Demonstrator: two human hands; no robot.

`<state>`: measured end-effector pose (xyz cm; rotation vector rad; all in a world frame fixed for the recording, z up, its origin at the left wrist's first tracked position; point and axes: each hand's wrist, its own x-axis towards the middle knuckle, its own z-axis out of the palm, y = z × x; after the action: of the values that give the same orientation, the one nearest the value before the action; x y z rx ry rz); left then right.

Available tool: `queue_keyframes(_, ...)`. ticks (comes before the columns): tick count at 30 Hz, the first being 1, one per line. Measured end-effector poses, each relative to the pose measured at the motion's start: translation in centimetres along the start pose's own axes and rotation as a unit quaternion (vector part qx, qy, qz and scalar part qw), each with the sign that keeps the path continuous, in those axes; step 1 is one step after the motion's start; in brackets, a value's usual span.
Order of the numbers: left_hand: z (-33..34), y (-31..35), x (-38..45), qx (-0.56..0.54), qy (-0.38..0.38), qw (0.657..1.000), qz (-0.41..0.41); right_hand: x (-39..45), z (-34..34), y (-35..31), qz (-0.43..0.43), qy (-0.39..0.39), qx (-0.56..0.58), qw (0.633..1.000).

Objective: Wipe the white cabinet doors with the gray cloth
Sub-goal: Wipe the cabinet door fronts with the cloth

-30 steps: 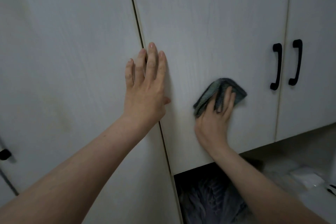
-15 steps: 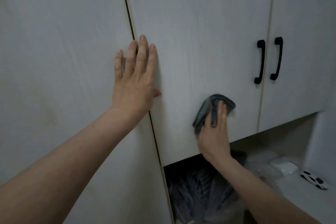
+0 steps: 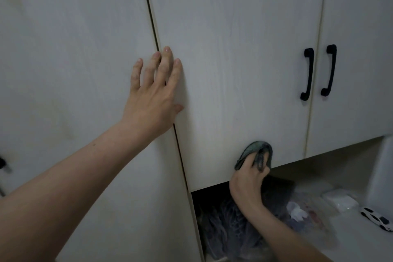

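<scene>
— What's filling the view?
— Three white doors: a tall door [image 3: 70, 70] on the left, a middle door [image 3: 234, 59] and a right door [image 3: 359, 27], the last two each carrying a black handle [image 3: 307, 73].
— And the hands?
— The left hand [image 3: 153, 100] is lying flat across the seam between the tall and middle doors, fingers [image 3: 163, 66] straight. The right hand [image 3: 247, 178] is gripping the gray cloth [image 3: 255, 149], bunched in curled fingers, against the middle door's bottom edge.
— Anything smaller?
— A white toy car [image 3: 377, 220] is sitting on the shelf [image 3: 350, 240] below.

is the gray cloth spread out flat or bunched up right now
Bunched up. The gray cloth is folded over the right hand's curled fingers, against the cabinet door's lower edge.
</scene>
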<state>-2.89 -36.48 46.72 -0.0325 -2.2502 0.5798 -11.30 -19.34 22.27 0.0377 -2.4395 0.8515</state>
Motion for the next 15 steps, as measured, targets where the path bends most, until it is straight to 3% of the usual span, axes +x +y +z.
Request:
queue_keyframes(4,-0.9,-2.0,-1.2,-0.021,-0.030,0.999,0.020,-0.6,-0.9,-6.3,-0.076,0.039,0.044,0.995)
queue_keyframes(15,-5.0,-13.8,-2.8,-0.033,-0.016,0.996,-0.076,6.5,-10.2,-24.4,-0.267,0.163,0.132,0.941)
